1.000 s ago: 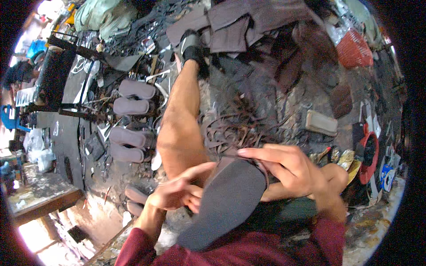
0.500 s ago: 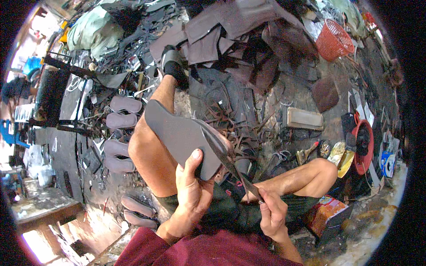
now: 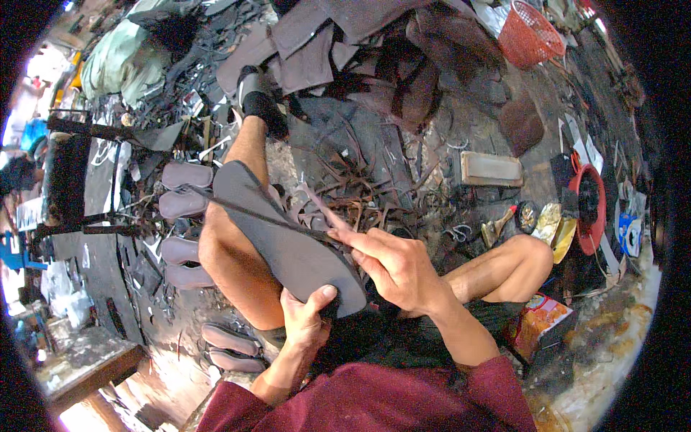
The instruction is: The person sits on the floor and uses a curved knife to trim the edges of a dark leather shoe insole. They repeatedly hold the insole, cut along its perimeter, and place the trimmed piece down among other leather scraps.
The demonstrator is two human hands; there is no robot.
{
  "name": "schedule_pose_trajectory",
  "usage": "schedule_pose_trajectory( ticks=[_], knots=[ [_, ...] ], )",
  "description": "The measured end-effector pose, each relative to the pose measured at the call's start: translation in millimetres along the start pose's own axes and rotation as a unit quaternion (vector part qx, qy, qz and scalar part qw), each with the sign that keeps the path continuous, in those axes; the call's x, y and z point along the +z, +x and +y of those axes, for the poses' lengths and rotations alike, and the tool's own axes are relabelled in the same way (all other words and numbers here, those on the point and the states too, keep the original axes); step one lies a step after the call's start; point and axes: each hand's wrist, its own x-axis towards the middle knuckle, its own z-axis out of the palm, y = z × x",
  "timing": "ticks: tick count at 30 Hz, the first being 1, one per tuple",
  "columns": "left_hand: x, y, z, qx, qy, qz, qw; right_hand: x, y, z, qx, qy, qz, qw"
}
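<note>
My left hand (image 3: 305,317) grips the near end of a grey shoe sole (image 3: 277,241), its thumb pressed on the flat top face. The sole slants up and away to the left over my bent leg. A narrow dark strip (image 3: 248,212) crosses its top face and sticks out past the left edge. My right hand (image 3: 399,266) is closed, its fingertips pinching at the strip beside the sole's right edge. A thin pinkish length (image 3: 320,203) runs away from those fingertips; whether it belongs to the same strip I cannot tell.
Several pairs of soles (image 3: 186,252) lie on the floor to the left. Dark sheets (image 3: 306,61) and curled offcuts (image 3: 353,176) spread ahead. A whetstone-like block (image 3: 491,169), a brush (image 3: 497,227), a red basin (image 3: 592,209) and a red basket (image 3: 531,36) stand right. A wooden bench (image 3: 93,367) is near left.
My right hand has moved up and left from the lower right to the sole's edge. The strip, earlier stretched toward my lap, now crosses the sole. The sole has shifted slightly left.
</note>
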Motion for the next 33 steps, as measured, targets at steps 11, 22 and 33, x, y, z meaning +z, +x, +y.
schedule_pose_trajectory(
  ticks=[11, 22, 33],
  knots=[
    [22, 43, 38, 0.335, 0.098, -0.026, 0.937, 6, -7, -37, 0.229, 0.446, 0.154, 0.852],
    [-67, -3, 101, 0.195, -0.083, 0.239, 0.948, -114, -24, 69, 0.073, -0.349, -0.094, 0.930],
    [-436, 138, 43, 0.177, 0.111, 0.780, 0.589, -216, -89, -20, 0.259, -0.267, 0.046, 0.927]
  ],
)
